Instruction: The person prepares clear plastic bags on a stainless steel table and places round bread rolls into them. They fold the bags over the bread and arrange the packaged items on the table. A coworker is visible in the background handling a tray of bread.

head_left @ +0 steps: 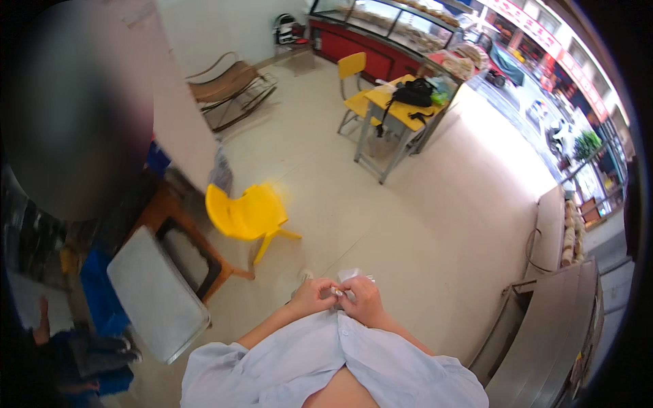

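Two bare hands meet at the front of the wearer's light-blue shirt, above the tiled floor. Left hand: fingers curled, thumb and fingertips pinching a small white piece. Right hand: fingers bent inward, fingertips closed on the same piece, just beside the left's. Piece located between the hands, at the upper end of the shirt's front opening; cannot tell whether it is shirt cloth or separate. A pale button sits on the shirt just below the right hand.

Surroundings: yellow plastic chair on the floor, ahead and to the left. Pale grey tabletop left of the hands, one corner beside a brown wooden frame. Yellow table farther off; black bag lies toward its far edge, a green item by its far right corner. Red display counter beyond; rocking chair out from its left end. Another person's arm at lower left.
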`<act>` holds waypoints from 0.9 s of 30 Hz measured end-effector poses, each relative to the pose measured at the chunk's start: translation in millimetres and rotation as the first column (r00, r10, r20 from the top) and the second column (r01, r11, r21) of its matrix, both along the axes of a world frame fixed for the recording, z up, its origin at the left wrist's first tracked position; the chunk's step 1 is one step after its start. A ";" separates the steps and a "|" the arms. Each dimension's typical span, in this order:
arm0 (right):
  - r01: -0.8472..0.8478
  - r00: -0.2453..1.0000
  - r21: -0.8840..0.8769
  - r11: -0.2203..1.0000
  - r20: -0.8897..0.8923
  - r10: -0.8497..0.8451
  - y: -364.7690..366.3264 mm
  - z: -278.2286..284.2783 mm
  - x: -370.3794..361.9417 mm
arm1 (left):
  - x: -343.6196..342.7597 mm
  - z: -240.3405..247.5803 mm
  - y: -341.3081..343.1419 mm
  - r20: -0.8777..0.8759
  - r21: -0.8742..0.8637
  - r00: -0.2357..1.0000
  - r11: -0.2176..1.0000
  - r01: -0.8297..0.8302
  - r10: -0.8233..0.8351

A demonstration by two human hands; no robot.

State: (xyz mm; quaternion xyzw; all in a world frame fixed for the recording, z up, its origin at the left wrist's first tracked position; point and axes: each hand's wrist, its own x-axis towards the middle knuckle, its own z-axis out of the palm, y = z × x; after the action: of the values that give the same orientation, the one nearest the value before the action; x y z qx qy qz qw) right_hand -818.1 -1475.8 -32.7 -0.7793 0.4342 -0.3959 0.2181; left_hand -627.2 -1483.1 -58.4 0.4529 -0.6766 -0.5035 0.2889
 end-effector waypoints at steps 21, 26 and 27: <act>-0.315 0.945 0.510 0.801 0.247 0.215 -604.0 11.0 41.3 | 50.5 2.9 -569.0 0.211 -0.126 0.977 0.990 0.061 -0.034; -0.592 0.787 0.548 0.591 0.235 0.570 -787.4 48.6 106.9 | 105.7 28.1 -660.8 0.117 -0.182 0.926 0.924 -0.336 0.360; -0.618 0.756 0.554 0.557 0.225 0.615 -814.7 53.7 126.6 | 119.4 29.8 -668.3 0.119 -0.192 0.884 0.884 -0.427 0.453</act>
State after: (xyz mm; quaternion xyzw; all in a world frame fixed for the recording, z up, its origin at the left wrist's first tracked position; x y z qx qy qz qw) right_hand -691.6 -2290.5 21.0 -0.7695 0.2350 -0.1387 0.5775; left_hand -507.8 -2151.4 -28.7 0.6092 -0.6150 -0.3306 0.3759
